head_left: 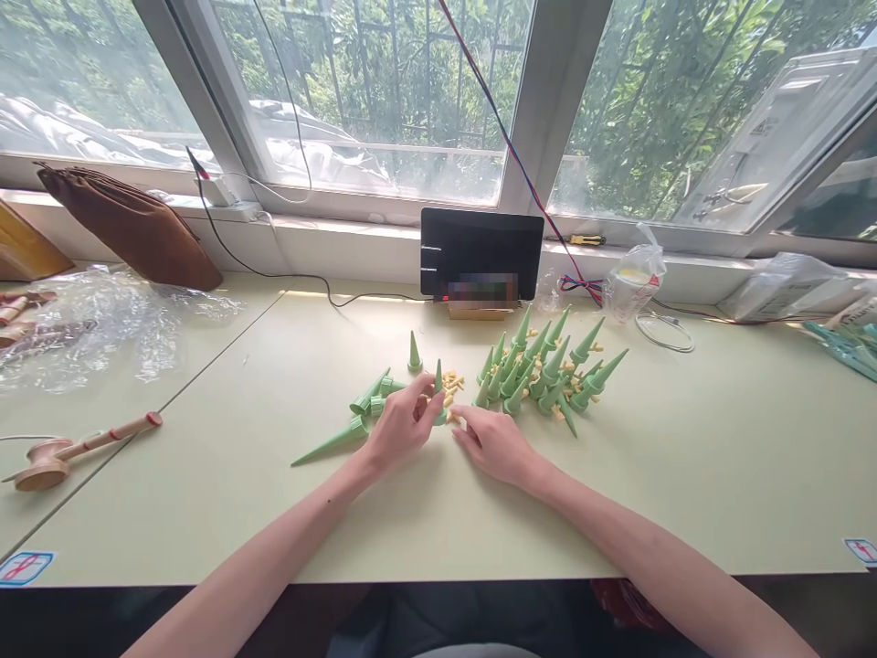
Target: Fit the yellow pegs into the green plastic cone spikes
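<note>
Left hand (406, 419): pinching green cone (438, 376), seemingly to steady it
Right hand (497, 445): by yellow pieces (452, 379); grip, I can't tell

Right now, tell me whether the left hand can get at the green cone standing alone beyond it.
Probably yes: nothing visible blocks the way from the left hand to the standing cone, though it holds another cone.
</note>
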Demonstrator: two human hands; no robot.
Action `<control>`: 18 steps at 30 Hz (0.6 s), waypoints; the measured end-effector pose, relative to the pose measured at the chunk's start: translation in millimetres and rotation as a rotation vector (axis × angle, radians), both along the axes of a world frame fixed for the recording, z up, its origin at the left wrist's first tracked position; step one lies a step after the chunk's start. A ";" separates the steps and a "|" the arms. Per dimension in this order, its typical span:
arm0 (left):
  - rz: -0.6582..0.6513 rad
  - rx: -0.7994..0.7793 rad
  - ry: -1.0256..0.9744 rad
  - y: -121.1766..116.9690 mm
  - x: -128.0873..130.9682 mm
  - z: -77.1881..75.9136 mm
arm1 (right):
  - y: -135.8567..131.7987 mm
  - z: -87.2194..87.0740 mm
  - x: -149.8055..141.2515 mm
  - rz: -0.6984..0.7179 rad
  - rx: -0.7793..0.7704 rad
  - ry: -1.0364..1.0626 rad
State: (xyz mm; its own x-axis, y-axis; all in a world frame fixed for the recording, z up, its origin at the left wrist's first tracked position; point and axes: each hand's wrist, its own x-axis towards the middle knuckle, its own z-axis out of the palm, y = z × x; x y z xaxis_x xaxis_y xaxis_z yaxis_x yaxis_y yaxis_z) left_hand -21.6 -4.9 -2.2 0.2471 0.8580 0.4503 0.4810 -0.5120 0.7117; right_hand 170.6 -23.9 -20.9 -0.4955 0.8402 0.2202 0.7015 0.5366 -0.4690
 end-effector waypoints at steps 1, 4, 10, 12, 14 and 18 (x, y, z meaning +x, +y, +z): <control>-0.001 -0.001 -0.001 -0.2 0.0 0.1 | 0.2 -0.6 0.0 -0.002 0.001 0.002; -0.009 -0.008 -0.011 -0.4 -0.1 -0.3 | 0.7 -2.1 -0.1 -0.014 0.004 0.004; -0.062 -0.055 0.003 1.1 -1.7 -5.2 | 1.0 -2.1 0.1 -0.047 -0.007 0.010; -0.081 -0.073 0.022 1.9 -2.2 -6.9 | 0.9 -1.7 0.4 -0.048 -0.011 0.005; -0.096 -0.090 0.038 2.4 -2.5 -7.6 | 0.8 -1.5 0.6 -0.047 -0.012 -0.005; -0.134 -0.121 0.048 1.9 -2.1 -6.2 | 1.4 -2.1 0.9 -0.042 -0.002 -0.026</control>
